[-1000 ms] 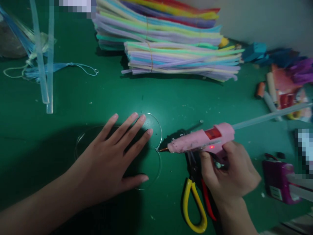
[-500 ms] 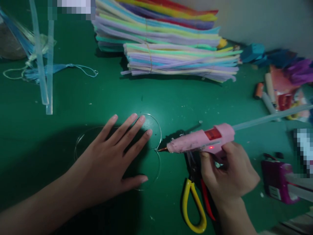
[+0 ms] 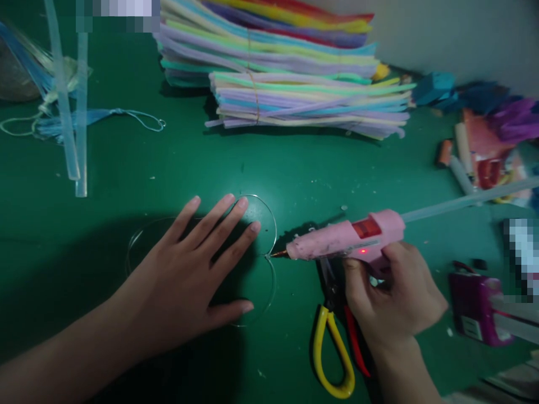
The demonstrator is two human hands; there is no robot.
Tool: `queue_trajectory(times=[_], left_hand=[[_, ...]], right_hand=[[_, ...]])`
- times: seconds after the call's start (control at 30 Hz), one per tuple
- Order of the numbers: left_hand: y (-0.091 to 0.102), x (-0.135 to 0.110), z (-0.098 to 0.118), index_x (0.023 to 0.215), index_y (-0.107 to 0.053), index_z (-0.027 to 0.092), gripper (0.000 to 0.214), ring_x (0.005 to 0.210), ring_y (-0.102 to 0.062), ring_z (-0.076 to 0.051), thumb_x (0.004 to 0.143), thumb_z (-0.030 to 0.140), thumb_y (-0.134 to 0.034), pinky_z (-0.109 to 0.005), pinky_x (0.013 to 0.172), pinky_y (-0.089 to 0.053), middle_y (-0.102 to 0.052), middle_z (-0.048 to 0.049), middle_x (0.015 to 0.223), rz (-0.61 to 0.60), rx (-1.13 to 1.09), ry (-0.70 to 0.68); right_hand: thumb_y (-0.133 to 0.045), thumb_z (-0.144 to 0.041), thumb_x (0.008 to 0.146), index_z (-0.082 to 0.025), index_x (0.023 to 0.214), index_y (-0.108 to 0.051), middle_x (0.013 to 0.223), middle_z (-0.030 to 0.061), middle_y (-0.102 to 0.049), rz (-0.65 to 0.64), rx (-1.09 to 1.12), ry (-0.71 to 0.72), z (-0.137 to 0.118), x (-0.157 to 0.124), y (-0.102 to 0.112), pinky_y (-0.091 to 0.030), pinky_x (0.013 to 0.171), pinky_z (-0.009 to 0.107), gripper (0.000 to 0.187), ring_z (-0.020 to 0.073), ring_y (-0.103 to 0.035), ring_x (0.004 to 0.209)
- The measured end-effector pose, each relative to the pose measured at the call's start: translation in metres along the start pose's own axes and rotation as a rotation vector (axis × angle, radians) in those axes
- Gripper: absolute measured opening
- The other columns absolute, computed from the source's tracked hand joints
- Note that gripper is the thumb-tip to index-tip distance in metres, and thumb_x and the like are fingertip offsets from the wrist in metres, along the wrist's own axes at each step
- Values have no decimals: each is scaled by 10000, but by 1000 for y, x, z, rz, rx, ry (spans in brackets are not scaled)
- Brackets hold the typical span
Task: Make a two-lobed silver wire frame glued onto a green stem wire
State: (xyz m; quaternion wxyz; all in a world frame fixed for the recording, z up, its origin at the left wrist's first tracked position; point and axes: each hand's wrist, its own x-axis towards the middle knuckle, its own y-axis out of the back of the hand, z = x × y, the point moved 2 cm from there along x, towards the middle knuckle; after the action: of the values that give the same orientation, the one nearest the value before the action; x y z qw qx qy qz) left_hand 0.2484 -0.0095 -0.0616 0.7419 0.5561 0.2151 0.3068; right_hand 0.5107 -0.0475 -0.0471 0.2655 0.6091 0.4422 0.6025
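My left hand point(image 3: 191, 278) lies flat with fingers spread, pressing down on thin wire rings point(image 3: 269, 224) on the green table point(image 3: 202, 163). My right hand point(image 3: 393, 300) grips a pink hot glue gun point(image 3: 345, 240) whose red light is on. A clear glue stick juts from its back. The gun's nozzle tip touches the spot where two of the rings meet, just right of my left fingertips.
Yellow-handled scissors point(image 3: 332, 359) lie under the right hand. Bundles of coloured pipe cleaners point(image 3: 295, 95) are stacked at the back. Clear glue sticks point(image 3: 69, 112) and blue string lie at left. A purple tool point(image 3: 478, 308) and craft scraps sit at right.
The view shifted slightly. Both hands, the rings and the glue gun stay in nearly the same place, nozzle at the ring joint.
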Motion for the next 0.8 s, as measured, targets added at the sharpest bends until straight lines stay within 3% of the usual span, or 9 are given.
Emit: queue_trajectory(times=[0.5,0.67,0.73,0.8], left_hand=[[1,0,1,1514,-383,168,836,1512,-183,-357,879,708,-445,-613,1201,-138,-230,-174,1628,6,7,8],[0,0,0,1521,-367,167,857,1506,-201,-368,874,725,-438,-617,1198,-152,-243,-176,1625,6,14,4],[0,-1,0,1529,-349,168,866,1506,-199,-366,873,727,-435,-614,1200,-149,-245,-176,1626,6,19,1],[0,-2,0,1537,-330,171,869,1510,-186,-362,875,724,-434,-609,1202,-139,-235,-175,1629,5,25,-2]], right_hand=[[-674,-177,822,-207,977,-582,821,75,-659,30,-3,0,-1,2,1,-413,544,314,183,204,-611,658],[-691,-360,818,-205,831,-567,653,-19,-445,88,-34,-248,5,3,3,-334,513,292,199,146,-417,543],[-694,-437,809,-191,873,-601,675,-16,-460,96,-46,-369,13,4,0,-361,536,296,270,155,-438,566],[-680,-492,810,-156,1001,-638,789,41,-564,67,-52,-459,23,4,-6,-424,606,325,389,198,-532,672]])
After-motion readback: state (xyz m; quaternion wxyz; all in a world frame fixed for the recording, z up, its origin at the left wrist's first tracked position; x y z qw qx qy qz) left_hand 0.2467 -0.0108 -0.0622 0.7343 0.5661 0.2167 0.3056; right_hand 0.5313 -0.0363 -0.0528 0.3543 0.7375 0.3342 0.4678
